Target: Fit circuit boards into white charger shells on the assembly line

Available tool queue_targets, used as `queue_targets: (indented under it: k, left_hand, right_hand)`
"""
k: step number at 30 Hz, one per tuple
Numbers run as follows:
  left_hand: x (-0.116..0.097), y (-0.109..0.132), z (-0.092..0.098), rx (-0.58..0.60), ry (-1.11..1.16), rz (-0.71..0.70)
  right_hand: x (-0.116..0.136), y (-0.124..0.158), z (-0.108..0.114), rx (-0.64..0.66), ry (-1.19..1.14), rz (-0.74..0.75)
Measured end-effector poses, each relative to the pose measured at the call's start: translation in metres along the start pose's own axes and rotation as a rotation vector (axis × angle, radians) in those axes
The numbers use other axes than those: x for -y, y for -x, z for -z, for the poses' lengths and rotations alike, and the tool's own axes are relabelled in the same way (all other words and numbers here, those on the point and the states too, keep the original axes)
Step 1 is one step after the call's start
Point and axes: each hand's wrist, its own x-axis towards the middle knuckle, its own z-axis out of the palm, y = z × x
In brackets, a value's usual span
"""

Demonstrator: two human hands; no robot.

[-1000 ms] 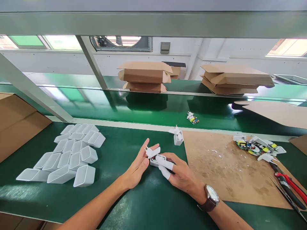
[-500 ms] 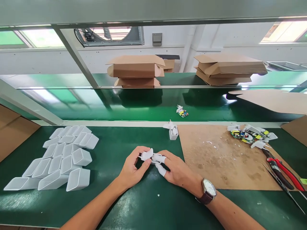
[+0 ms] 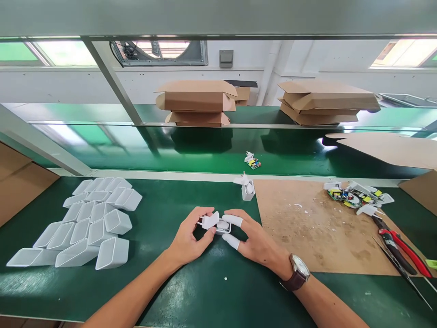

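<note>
The left hand is partly curled, thumb and fingers pinching a white plug piece with its pins toward the left. Against it, between both hands, is a small white case. The right hand has thumb and finger, both in white covers, parted around the case's right end; whether they grip it I cannot tell. Farther out, white shells stand in rows at left, while circuit boards lie near red-handled pliers at right.
</note>
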Motion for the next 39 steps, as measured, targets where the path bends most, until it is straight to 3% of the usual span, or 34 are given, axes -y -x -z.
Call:
queue_targets:
  k: [3, 8, 12, 14, 16, 20, 22, 24, 29, 34, 39]
  left_hand:
    - [0.002, 0.0, 0.0, -0.007, -0.011, -0.013]
    - [0.002, -0.001, 0.001, 0.013, -0.034, -0.018]
    - [0.0, -0.002, 0.002, -0.001, -0.036, -0.027]
    - [0.0, -0.002, 0.002, 0.001, -0.038, -0.031]
    - [0.0, -0.003, 0.002, 0.005, -0.037, -0.034]
    - [0.0, -0.004, 0.002, 0.006, -0.036, -0.052]
    - [-0.001, -0.004, 0.002, 0.008, -0.035, -0.053]
    - [-0.001, -0.003, 0.001, 0.008, -0.03, -0.041]
    - [0.001, -0.002, 0.0, 0.002, -0.009, -0.023]
    - [0.001, -0.002, 0.0, 0.005, 0.009, -0.021]
    - [0.004, -0.001, 0.0, 0.018, 0.029, 0.013]
  right_hand:
    - [0.011, 0.0, 0.011, 0.004, 0.064, 0.11]
    - [0.024, 0.005, 0.02, 0.523, -0.038, 0.169]
    - [0.026, 0.011, 0.01, 0.687, 0.083, 0.196]
    - [0.025, 0.012, 0.006, 0.667, 0.095, 0.216]
    - [0.023, 0.01, 0.004, 0.554, 0.072, 0.2]
    - [0.012, 0.002, 0.003, 0.094, 0.078, 0.023]
    - [0.006, -0.001, 0.003, -0.048, 0.15, -0.01]
    - [0.003, -0.003, 0.004, -0.035, 0.222, 0.036]
    - [0.004, -0.003, 0.015, 0.176, 0.303, 0.119]
    - [0.006, -0.002, 0.017, 0.128, 0.211, 0.044]
    - [0.004, 0.001, 0.004, 0.208, 0.096, 0.031]
